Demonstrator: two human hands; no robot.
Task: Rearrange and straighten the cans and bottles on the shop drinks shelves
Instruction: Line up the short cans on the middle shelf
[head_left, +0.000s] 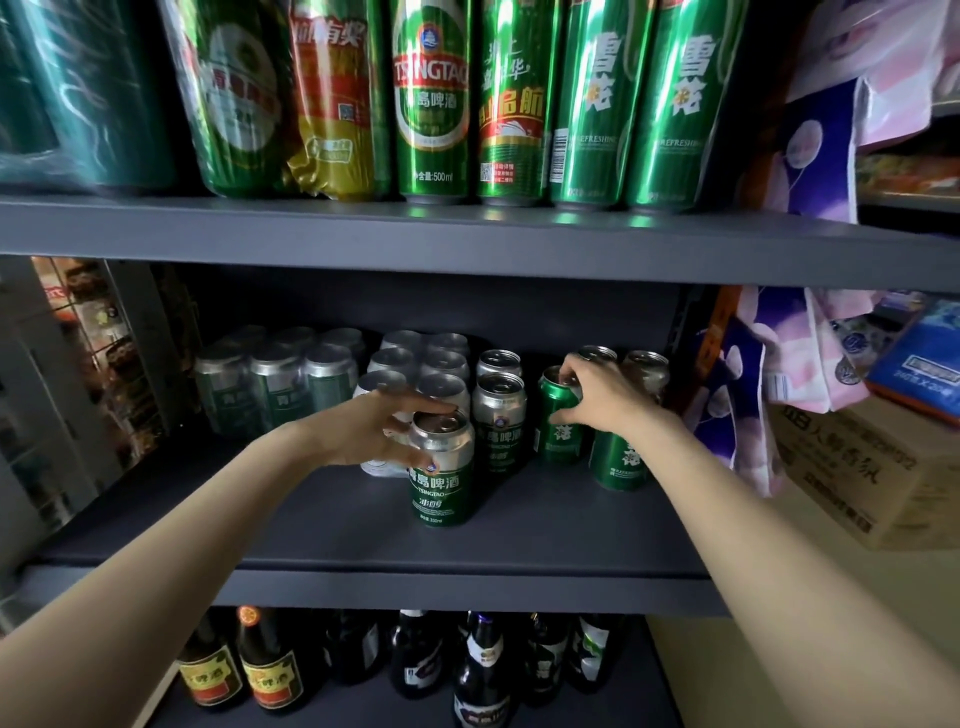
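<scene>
Your left hand (384, 431) grasps the upright silver Tsingtao can (443, 470), which stands forward of its row on the middle shelf (311, 519), while your right hand (597, 397) grasps the tilted green can (558, 421) just right.

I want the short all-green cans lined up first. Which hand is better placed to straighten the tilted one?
Right. The right hand already grips the tilted green can by its top, beside the other green can. The left hand is busy holding the silver-and-green Tsingtao can.
</scene>
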